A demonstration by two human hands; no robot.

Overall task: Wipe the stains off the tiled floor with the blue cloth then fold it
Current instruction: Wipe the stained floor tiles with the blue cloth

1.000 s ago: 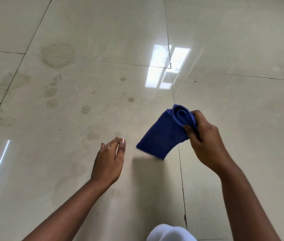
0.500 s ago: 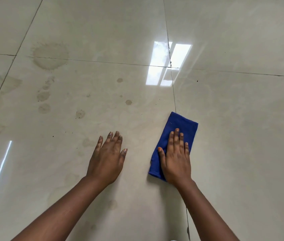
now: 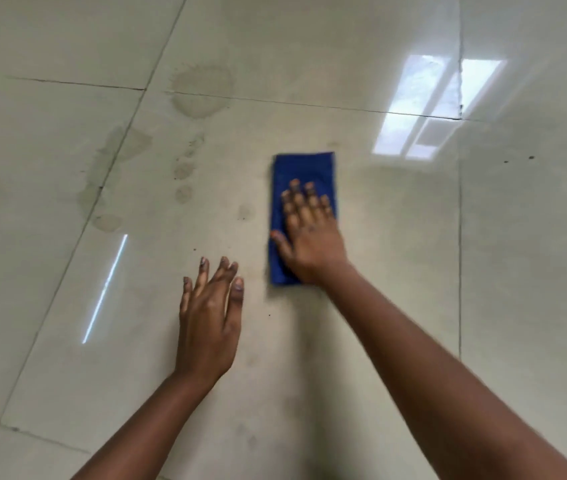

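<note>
On stained tiled floor (image 3: 396, 271), right hand (image 3: 310, 237) flat on blue cloth (image 3: 304, 168); left hand (image 3: 209, 323) spread, empty.

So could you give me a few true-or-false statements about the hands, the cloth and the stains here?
1. The right hand lies flat on the cloth. True.
2. The cloth is red. False: it is blue.
3. The left hand holds a corner of the cloth. False: it rests on the bare floor, apart from the cloth.
4. A large stain lies left of and beyond the cloth. True.
5. The cloth is crumpled into a ball. False: it lies as a flat rectangle.
</note>
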